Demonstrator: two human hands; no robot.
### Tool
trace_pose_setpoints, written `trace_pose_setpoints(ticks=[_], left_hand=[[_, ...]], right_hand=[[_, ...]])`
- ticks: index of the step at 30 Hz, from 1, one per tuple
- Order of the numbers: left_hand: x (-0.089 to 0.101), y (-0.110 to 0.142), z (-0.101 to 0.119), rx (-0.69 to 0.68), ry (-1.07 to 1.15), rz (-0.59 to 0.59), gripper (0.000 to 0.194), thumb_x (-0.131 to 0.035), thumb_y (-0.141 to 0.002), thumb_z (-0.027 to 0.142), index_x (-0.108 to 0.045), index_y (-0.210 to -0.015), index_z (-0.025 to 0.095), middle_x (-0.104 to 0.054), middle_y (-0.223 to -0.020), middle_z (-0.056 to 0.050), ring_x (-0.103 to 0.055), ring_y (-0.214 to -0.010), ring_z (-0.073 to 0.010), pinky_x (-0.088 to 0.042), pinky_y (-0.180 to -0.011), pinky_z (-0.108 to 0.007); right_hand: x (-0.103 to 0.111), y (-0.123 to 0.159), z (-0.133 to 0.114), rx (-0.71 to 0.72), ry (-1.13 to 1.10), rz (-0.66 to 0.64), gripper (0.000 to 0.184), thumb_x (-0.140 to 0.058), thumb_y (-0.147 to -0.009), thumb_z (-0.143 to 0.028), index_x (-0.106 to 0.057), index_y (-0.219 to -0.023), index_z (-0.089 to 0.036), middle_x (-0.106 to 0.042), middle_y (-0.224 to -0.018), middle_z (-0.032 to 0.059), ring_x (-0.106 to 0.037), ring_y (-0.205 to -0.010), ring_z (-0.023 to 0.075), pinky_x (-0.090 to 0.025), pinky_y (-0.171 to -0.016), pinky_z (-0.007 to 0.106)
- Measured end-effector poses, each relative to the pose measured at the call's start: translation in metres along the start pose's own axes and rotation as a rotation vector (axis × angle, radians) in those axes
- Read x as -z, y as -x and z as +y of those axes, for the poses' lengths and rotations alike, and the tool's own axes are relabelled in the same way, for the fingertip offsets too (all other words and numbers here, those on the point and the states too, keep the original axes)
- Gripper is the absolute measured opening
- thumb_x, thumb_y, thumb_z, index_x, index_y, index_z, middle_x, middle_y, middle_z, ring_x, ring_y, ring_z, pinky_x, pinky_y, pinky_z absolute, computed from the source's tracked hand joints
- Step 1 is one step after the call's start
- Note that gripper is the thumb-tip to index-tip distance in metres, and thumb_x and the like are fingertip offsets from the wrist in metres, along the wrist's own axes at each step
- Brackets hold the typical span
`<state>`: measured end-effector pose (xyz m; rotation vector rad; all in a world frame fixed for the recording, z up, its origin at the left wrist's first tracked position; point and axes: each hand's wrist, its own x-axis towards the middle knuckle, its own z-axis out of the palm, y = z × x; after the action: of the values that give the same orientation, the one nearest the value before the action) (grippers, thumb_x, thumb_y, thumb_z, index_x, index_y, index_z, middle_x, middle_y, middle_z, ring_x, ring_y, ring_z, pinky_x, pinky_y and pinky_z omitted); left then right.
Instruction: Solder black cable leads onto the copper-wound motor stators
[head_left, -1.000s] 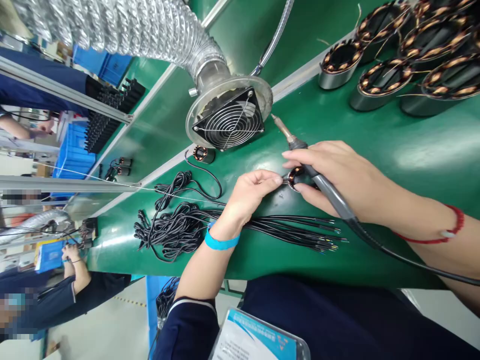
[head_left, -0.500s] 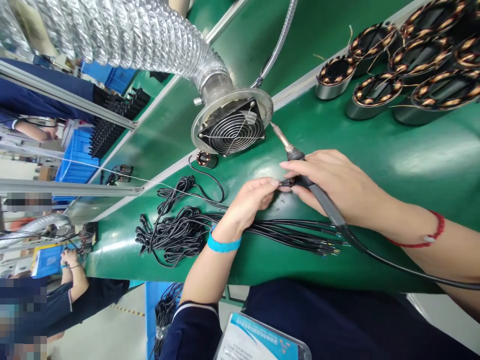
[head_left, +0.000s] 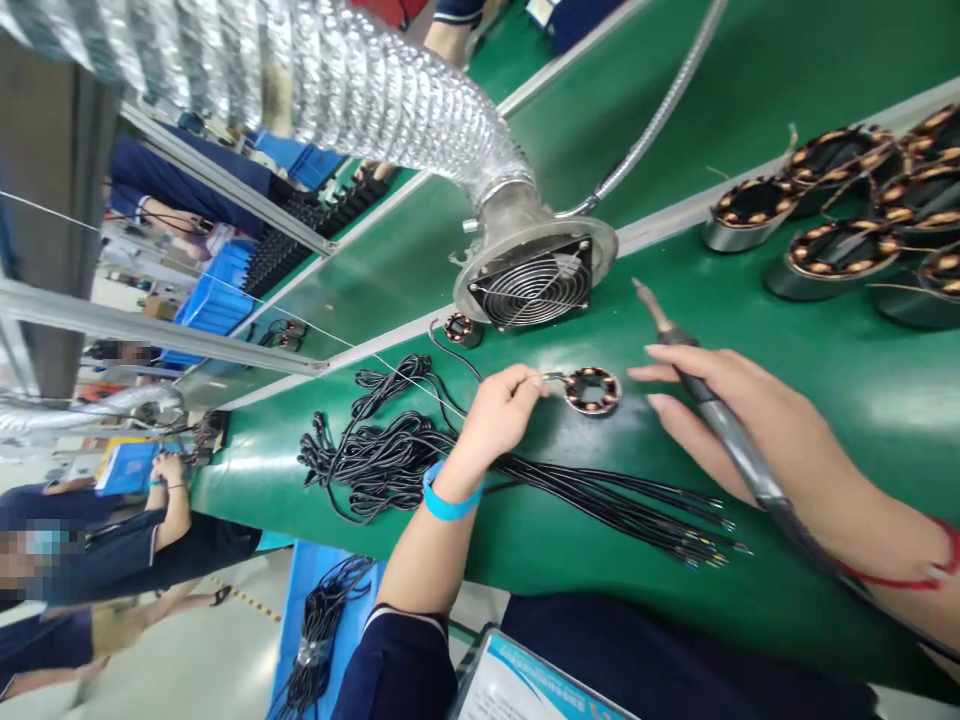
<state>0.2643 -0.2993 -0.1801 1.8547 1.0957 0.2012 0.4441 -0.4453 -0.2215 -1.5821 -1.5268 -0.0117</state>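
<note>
Wound ring (head_left: 592,408) by the worktop (head_left: 645,450), leads (head_left: 553,377) pinched.
Nearer than the ring lie black cables (head_left: 600,495); beside it, the left hand (head_left: 499,415) pinches its leads—best without tugging. Opposite, the right hand (head_left: 765,420) grips a soldering iron (head_left: 724,420), thumb and fingertips spread—tip best angled off skin and windings. Beyond the ring: a fan (head_left: 536,290).

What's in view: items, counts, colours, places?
Bench: 1, green, centre
Fan: 1, black, upper centre
Duct: 1, silver, upper left
Soldering iron: 1, grey-black, right hand
Coil ring: 1, black-copper, centre, leads in left hand
Small coil: 1, black-copper, below fan
Other coils: at least six, black-copper, upper right
Cables: many, black, bench
Bins: several, blue, left, lower left
Co-workers: several, navy, left
Badge: 1, blue-white, bottom
Left hand: 1, bare, centre
Right hand: 1, bare, right
</note>
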Motion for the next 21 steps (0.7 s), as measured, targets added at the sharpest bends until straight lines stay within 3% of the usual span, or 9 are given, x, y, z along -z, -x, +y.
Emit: trace_pose_setpoints(ticks=[2,5,7,9,14,16,21], left_hand=[[0.026,-0.006,-0.011,0.025,-0.102,0.168,0.019,-0.051,-0.091,0.017,-0.065,-0.078,0.015,-0.058,-0.070,0.002,-0.052,-0.068,-0.0114,-0.041,-0.070,-0.024],[0.057,-0.020,-0.024,0.050,-0.213,0.374,0.023,-0.051,-0.093,0.020,-0.065,-0.111,0.014,-0.063,-0.084,-0.001,-0.058,-0.080,-0.0138,-0.046,-0.080,-0.026],[0.071,-0.033,-0.027,0.082,-0.319,0.326,0.039,-0.056,-0.093,0.023,-0.058,-0.132,0.014,-0.067,-0.101,-0.006,-0.061,-0.095,-0.0176,-0.049,-0.091,-0.031],[0.081,-0.045,-0.026,0.121,-0.421,0.205,0.048,-0.061,-0.092,0.027,-0.057,-0.138,0.015,-0.069,-0.112,-0.010,-0.063,-0.104,-0.0214,-0.050,-0.097,-0.034],[0.096,-0.058,-0.021,0.190,-0.451,-0.019,0.055,-0.070,-0.086,0.025,-0.060,-0.140,0.018,-0.075,-0.098,-0.006,-0.069,-0.074,-0.0161,-0.056,-0.071,-0.028],[0.096,-0.059,-0.020,0.207,-0.489,-0.016,0.049,-0.067,-0.088,0.024,-0.063,-0.136,0.015,-0.076,-0.095,-0.007,-0.069,-0.071,-0.0162,-0.056,-0.069,-0.027],[0.098,-0.081,-0.011,0.163,-0.603,0.094,0.032,-0.068,-0.086,0.025,-0.075,-0.116,0.016,-0.078,-0.104,-0.008,-0.071,-0.097,-0.0224,-0.055,-0.091,-0.031]], right_hand=[[0.007,-0.001,0.002,-0.044,0.029,-0.006,0.035,-0.056,-0.099,-0.019,-0.053,-0.134,-0.022,-0.075,-0.102,0.0041,-0.070,-0.095,0.0169,-0.055,-0.085,0.026],[0.012,-0.001,0.002,-0.069,0.046,0.004,0.033,-0.053,-0.100,-0.022,-0.054,-0.133,-0.023,-0.075,-0.101,0.0034,-0.070,-0.092,0.0154,-0.055,-0.082,0.023],[0.012,0.000,0.000,-0.040,0.037,-0.010,0.031,-0.050,-0.101,-0.025,-0.054,-0.132,-0.023,-0.074,-0.101,0.0042,-0.070,-0.091,0.0156,-0.055,-0.080,0.024],[0.010,0.000,-0.004,0.001,0.026,-0.032,0.028,-0.047,-0.102,-0.027,-0.054,-0.129,-0.022,-0.073,-0.101,0.0047,-0.070,-0.089,0.0157,-0.055,-0.078,0.024],[0.009,0.000,-0.003,0.059,0.050,-0.046,0.026,-0.042,-0.104,-0.030,-0.054,-0.126,-0.023,-0.073,-0.098,0.0045,-0.071,-0.085,0.0161,-0.056,-0.073,0.024],[0.008,0.002,0.003,0.050,0.061,-0.060,0.026,-0.042,-0.104,-0.033,-0.054,-0.126,-0.025,-0.074,-0.099,0.0036,-0.071,-0.085,0.0165,-0.057,-0.072,0.024],[-0.004,0.013,0.028,0.022,0.040,-0.047,0.034,-0.047,-0.100,-0.041,-0.054,-0.132,-0.032,-0.074,-0.104,0.0006,-0.073,-0.095,0.0196,-0.061,-0.071,0.027]])
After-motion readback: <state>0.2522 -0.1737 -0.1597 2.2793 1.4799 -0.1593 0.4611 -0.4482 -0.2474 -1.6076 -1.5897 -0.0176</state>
